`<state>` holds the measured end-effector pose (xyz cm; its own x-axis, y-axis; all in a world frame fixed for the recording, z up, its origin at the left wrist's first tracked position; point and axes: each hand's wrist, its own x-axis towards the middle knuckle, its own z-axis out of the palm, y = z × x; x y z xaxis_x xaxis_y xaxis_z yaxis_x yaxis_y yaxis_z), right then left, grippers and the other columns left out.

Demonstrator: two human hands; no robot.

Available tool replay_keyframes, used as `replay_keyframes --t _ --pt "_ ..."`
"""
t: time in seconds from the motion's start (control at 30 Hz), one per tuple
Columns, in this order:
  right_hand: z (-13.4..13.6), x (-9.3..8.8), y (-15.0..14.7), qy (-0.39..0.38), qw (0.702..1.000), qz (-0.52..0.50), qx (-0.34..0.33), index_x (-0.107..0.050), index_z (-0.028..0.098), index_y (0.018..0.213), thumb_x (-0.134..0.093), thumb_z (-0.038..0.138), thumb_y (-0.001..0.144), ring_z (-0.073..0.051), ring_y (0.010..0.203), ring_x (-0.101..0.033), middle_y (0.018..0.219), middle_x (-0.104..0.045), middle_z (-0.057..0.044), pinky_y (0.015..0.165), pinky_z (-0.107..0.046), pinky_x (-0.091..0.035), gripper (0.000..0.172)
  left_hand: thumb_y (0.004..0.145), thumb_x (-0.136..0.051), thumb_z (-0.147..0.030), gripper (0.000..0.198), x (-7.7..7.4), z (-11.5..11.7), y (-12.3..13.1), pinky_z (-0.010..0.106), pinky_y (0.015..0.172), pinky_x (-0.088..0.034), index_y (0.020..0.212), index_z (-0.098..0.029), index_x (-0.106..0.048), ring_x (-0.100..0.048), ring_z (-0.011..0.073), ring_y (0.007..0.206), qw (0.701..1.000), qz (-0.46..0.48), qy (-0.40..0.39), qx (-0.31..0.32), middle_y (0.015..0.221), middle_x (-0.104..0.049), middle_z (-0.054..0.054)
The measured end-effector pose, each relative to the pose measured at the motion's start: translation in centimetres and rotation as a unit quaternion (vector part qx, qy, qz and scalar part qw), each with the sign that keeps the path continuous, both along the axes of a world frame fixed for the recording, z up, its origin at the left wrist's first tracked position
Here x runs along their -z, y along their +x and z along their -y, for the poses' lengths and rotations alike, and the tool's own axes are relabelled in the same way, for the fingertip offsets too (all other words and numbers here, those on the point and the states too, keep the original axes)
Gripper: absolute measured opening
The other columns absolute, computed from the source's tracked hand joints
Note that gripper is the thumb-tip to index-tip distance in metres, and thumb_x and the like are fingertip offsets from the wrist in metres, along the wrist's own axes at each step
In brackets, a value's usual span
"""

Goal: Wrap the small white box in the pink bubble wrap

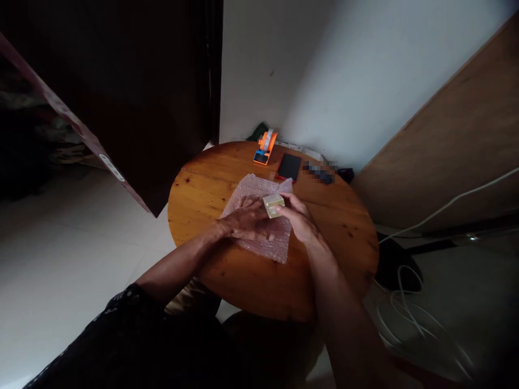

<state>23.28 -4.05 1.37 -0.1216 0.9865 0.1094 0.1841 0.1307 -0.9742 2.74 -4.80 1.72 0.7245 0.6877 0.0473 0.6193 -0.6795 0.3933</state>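
A small pale yellow box (pixel 273 206) is gripped between the thumb and fingers of my right hand (pixel 299 217), above a sheet of bubble wrap (pixel 267 249). My left hand (pixel 247 220) lies flat on the bubble wrap with its fingers spread, just left of the box. Whether its fingertips touch the box I cannot tell. The bubble wrap is spread out on a round wooden table (pixel 348 229).
Toward the back of the table stand an orange and blue tape dispenser (pixel 265 147), a dark tablet-like item with a red edge (pixel 289 167) and a blurred dark object (pixel 320 173). White cables (pixel 405 302) lie on the floor at right. A dark door (pixel 162 108) stands at left.
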Motion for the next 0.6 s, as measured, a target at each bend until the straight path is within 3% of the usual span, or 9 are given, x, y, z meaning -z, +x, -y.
replay_keyframes --t 0.1,0.2,0.4,0.5,0.6 --pt "-0.2 0.4 0.4 0.016 0.998 0.046 0.037 -0.062 0.023 0.112 -0.074 0.044 0.068 -0.026 0.096 -0.068 0.103 -0.073 -0.005 0.091 -0.045 -0.054 0.049 0.088 -0.065 -0.054 0.069 -0.1 -0.9 -1.6 0.06 0.126 -0.017 0.151 -0.03 -0.049 -0.027 0.0378 0.153 0.997 0.025 0.01 -0.069 0.165 -0.037 0.008" --pt "0.0 0.5 0.1 0.062 0.984 0.164 0.041 -0.063 0.024 0.109 -0.073 0.036 0.068 -0.024 0.088 -0.067 0.097 -0.072 -0.003 0.087 -0.044 -0.055 0.044 0.081 -0.071 -0.052 0.077 0.0 -1.6 -2.7 0.053 0.127 -0.02 0.149 -0.022 -0.051 -0.029 0.0365 0.153 0.993 -0.022 -0.007 -0.112 0.162 -0.04 0.013" --pt "0.6 0.2 -0.2 0.097 0.959 0.267 -0.006 -0.061 0.024 0.121 -0.068 0.025 0.067 -0.027 0.098 -0.068 0.113 -0.071 -0.008 0.092 -0.045 -0.054 0.054 0.075 -0.073 -0.058 0.099 0.2 -2.0 -3.6 0.051 0.128 -0.014 0.158 -0.02 -0.034 -0.02 0.0355 0.157 0.993 -0.031 -0.05 -0.104 0.166 -0.032 0.015" --pt "0.5 0.1 0.1 0.07 0.956 0.286 0.008 -0.062 0.022 0.114 -0.068 0.027 0.067 -0.028 0.093 -0.07 0.104 -0.073 -0.008 0.088 -0.047 -0.056 0.048 0.072 -0.076 -0.06 0.105 0.2 -2.0 -3.6 0.054 0.128 -0.012 0.159 -0.02 -0.032 -0.018 0.0375 0.157 0.994 -0.027 -0.054 -0.095 0.167 -0.03 0.017" --pt "0.4 0.3 -0.3 0.064 0.968 0.242 0.006 -0.061 0.023 0.114 -0.07 0.032 0.07 -0.028 0.092 -0.071 0.1 -0.074 -0.007 0.087 -0.047 -0.056 0.045 0.07 -0.077 -0.058 0.108 0.1 -1.9 -3.4 0.054 0.128 -0.012 0.159 -0.019 -0.029 -0.017 0.038 0.158 0.992 -0.036 -0.055 -0.104 0.167 -0.028 0.019"
